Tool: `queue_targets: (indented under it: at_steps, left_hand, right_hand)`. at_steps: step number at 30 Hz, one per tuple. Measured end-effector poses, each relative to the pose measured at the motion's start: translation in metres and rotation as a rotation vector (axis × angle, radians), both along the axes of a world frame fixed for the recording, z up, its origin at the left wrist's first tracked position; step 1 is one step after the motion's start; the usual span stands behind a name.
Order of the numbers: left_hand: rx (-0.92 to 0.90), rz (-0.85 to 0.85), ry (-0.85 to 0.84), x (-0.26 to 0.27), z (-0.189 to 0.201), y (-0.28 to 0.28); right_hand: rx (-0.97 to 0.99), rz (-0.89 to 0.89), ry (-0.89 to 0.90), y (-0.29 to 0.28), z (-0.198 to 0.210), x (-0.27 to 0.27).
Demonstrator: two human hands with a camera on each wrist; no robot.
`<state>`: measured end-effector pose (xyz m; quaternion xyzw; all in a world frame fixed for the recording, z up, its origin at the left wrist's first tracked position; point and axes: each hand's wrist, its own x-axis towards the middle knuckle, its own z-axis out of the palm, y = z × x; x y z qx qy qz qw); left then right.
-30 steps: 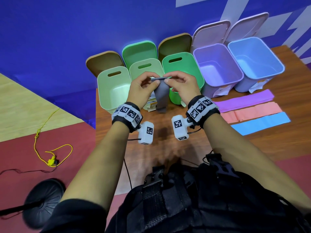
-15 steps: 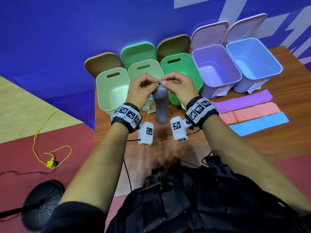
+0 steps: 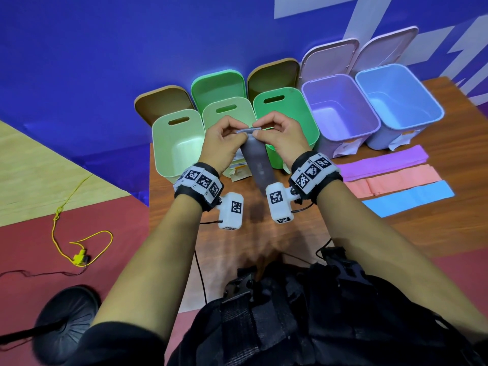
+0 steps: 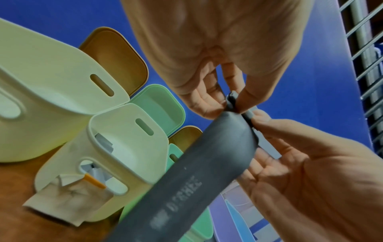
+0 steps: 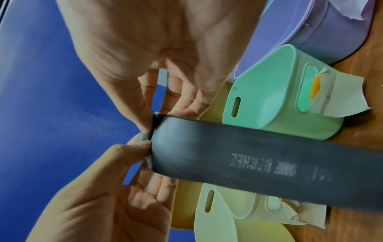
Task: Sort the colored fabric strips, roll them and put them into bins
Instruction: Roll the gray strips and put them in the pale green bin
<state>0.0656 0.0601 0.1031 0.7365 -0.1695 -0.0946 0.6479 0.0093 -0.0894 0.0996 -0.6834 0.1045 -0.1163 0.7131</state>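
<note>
Since the earlier frame the grey strip (image 3: 254, 165) hangs longer toward the worktop (image 3: 435, 228), its top edge pinched crosswise between left hand (image 3: 221, 142) and right hand (image 3: 281, 137), equally near, long axis dropping toward the person, before the bins (image 3: 343, 114).

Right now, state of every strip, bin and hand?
Grey strip: held up by its top edge, first turns rolled, tail hanging.
Left hand: pinches the rolled end.
Right hand: pinches the rolled end.
Purple strip: flat on the table, unrolled.
Pink strip: flat, unrolled.
Blue strip: flat, unrolled.
Purple bin: lid open, empty.
Blue bin: lid open, empty.
</note>
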Motion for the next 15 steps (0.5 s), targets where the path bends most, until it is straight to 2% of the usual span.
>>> queue_targets:
  at_steps: [6, 15]
  left_hand:
    - [-0.016, 0.027, -0.064, 0.0017, -0.0018, -0.0013]
    - [-0.010, 0.013, -0.060, 0.0017, -0.0027, 0.0017]
  right_hand:
    - [0.068, 0.047, 0.015, 0.0006, -0.0025, 0.0000]
    - [-0.043, 0.016, 0.008, 0.0002, -0.0030, 0.0030]
